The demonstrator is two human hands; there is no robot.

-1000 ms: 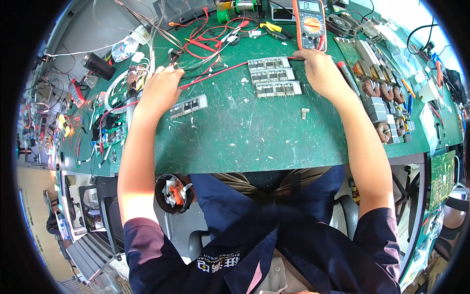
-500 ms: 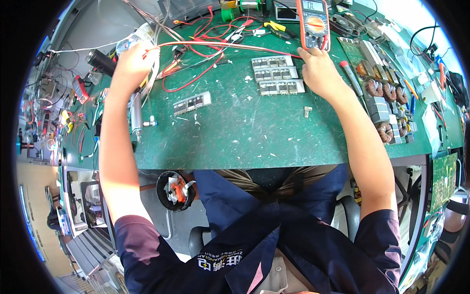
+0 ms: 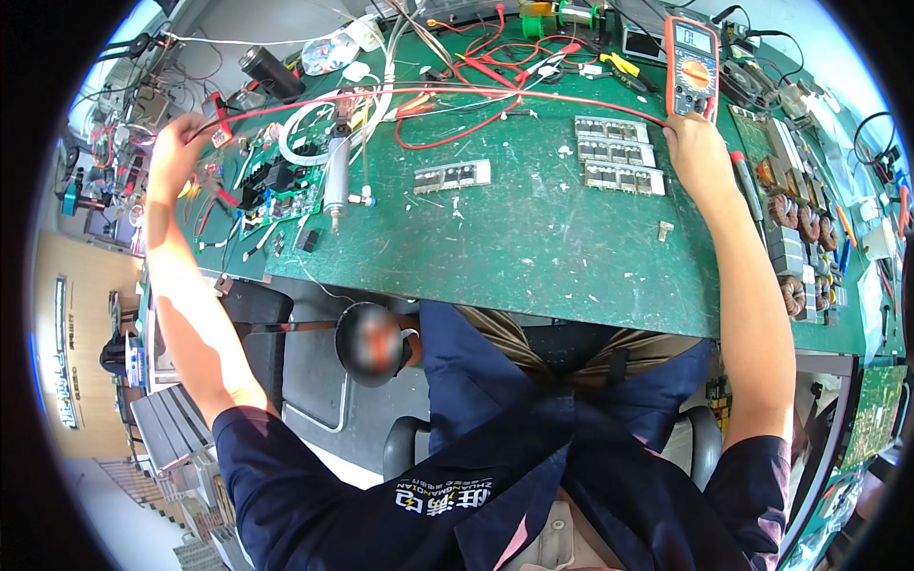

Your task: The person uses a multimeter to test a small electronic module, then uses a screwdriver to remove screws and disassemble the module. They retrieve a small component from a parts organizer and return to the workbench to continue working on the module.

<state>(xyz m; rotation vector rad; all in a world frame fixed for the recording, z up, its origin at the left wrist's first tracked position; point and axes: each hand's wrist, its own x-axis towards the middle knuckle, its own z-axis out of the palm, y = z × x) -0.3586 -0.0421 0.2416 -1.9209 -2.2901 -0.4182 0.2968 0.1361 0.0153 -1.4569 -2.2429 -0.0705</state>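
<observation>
A long red test lead (image 3: 533, 92) is stretched across the bench between my two hands. My left hand (image 3: 176, 160), raised at the far left, is closed around its left end, where a darker length also shows. My right hand (image 3: 703, 160) pinches the lead's other end just below an orange-and-grey multimeter (image 3: 693, 74); the fingertips hide the exact grip. The meter lies on the bench with its display lit. Left of my right hand, several small pale boards with dark blocks (image 3: 614, 152) lie stacked in rows, and a similar board (image 3: 452, 177) lies apart.
A metal cylinder with a fitting (image 3: 336, 176) and a green circuit board (image 3: 276, 195) lie at left. Tangled red leads (image 3: 490, 71) and yellow-handled pliers (image 3: 624, 68) are farther back. At right are a screwdriver (image 3: 747, 181) and a large board with coils (image 3: 785, 214).
My left hand has swung outward to the left, drawing the lead out longer. My view has turned left, so the bench items appear farther right. My right hand stays by the multimeter.
</observation>
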